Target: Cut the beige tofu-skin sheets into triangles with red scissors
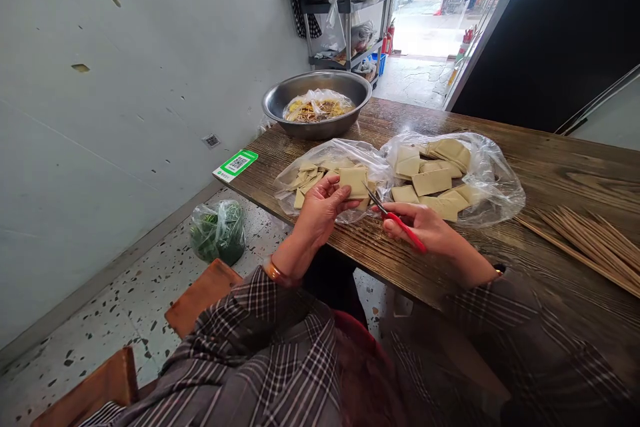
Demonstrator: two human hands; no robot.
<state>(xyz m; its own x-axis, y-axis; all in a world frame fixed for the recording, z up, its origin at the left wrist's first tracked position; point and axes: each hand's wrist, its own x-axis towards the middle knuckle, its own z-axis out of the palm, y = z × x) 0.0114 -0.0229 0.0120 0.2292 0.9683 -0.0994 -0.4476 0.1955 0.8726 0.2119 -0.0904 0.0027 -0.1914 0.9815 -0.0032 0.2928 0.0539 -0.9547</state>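
1 pr scissors (401, 224) — 2 bags (504, 190) tan squares (431, 182) — 1 basin (320, 129), 1 qr card (237, 165)

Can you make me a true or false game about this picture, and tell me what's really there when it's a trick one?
1. The right hand holds red-handled scissors. True.
2. The left hand holds a wooden stick. False: the left hand holds a flat beige piece.
3. The metal bowl stands on the floor. False: the metal bowl stands on the wooden table.
4. A bunch of thin sticks lies on the wooden table. True.
5. The code card is red all over. False: the code card is green and white.
6. A plastic bag of greens sits on the speckled floor. True.
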